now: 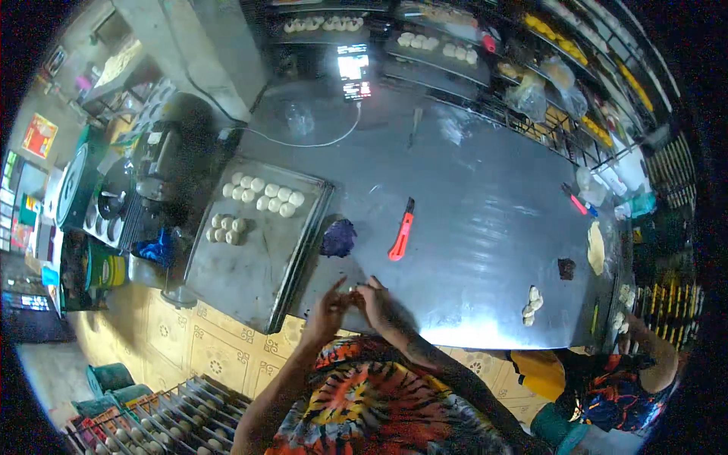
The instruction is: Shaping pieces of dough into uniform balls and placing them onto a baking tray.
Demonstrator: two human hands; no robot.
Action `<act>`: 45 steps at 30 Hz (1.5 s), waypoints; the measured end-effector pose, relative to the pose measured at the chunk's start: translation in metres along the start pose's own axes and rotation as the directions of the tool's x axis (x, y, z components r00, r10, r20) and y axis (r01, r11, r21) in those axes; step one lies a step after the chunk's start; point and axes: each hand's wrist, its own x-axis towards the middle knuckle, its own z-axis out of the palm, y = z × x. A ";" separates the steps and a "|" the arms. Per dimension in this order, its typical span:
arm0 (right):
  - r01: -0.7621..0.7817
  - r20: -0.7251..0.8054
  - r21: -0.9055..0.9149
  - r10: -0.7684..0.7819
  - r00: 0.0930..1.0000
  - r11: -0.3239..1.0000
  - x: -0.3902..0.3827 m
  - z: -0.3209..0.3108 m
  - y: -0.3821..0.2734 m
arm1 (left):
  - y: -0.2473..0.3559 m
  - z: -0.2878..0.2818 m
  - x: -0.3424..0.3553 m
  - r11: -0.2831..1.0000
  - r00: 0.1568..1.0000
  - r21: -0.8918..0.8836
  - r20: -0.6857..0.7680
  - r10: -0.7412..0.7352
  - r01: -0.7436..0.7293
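1. Both hands are up together at the near edge of the metal surface [485, 227]. The left hand [327, 309] and right hand [376, 302] meet fingertip to fingertip around a tiny pale dough piece [353, 290], so I'd call it pinched between them, not clenched. It's small enough that the exact grip is hard to read.
2. Looks like the shaping step to me: one little ball being formed or sealed before it goes with the rest.
3. The baking tray [250, 265] sits just to the left, with two clusters of dough balls [263, 194] at its far end and lots of bare tray nearer.
4. A purple filling lump [338, 238] and an orange utility knife [402, 235] lie just beyond the hands.
5. My guess for the next move: a short reach left to the tray, setting it down gently so it keeps its shape.
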 end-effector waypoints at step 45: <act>-0.452 -0.728 -0.686 -0.549 0.411 0.570 -0.110 -0.335 0.191 | -0.045 0.001 -0.038 0.908 0.983 0.417 -0.144 0.115 -0.045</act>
